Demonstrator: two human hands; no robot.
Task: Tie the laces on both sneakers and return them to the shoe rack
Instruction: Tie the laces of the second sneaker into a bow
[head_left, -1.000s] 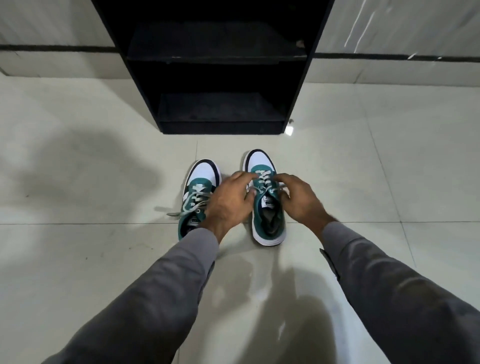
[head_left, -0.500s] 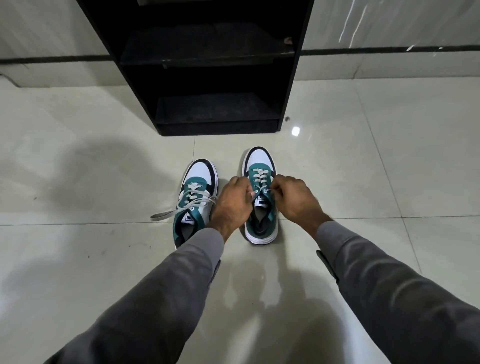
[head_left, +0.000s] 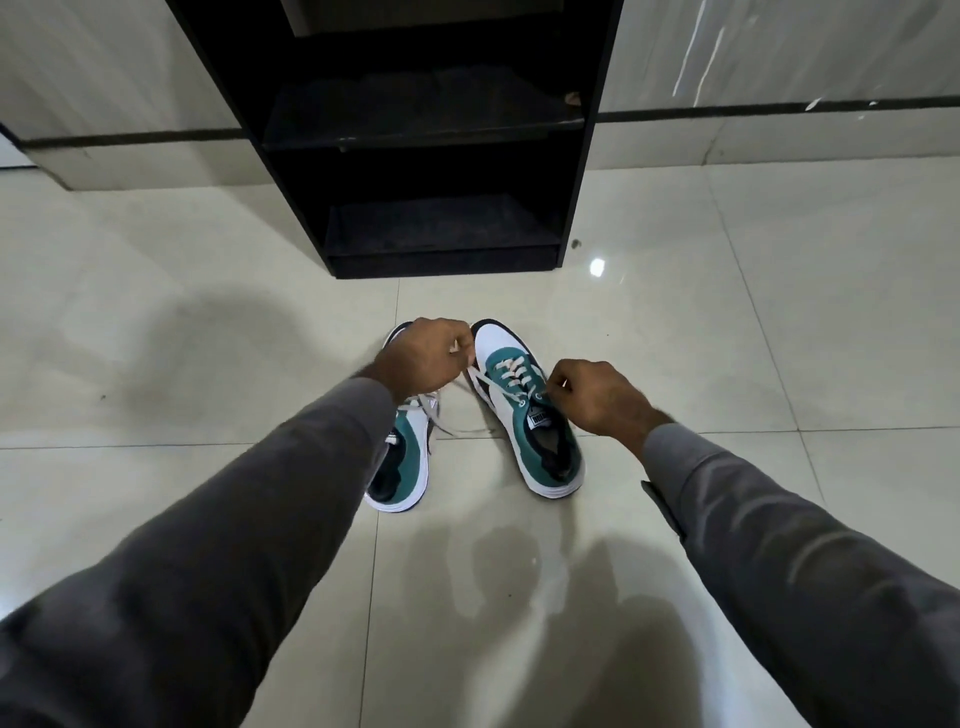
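Two green, white and black sneakers stand side by side on the floor, toes toward the rack. On the right sneaker (head_left: 530, 415) the white lace is pulled out to both sides. My left hand (head_left: 428, 356) is closed on the lace's left end, up over the toe of the left sneaker (head_left: 402, 462). My right hand (head_left: 597, 395) pinches the other end just right of the eyelets. My left forearm covers most of the left sneaker, whose loose lace (head_left: 457, 428) trails on the tile between the shoes.
A black shoe rack (head_left: 441, 156) with bare shelves stands against the wall straight ahead, its bottom shelf just beyond the sneakers' toes. Glossy pale floor tiles (head_left: 753, 322) spread to the left and right.
Both hands have pulled apart from the middle of the right sneaker, drawing its lace ends out sideways. My left hand now sits over the left sneaker's toe.
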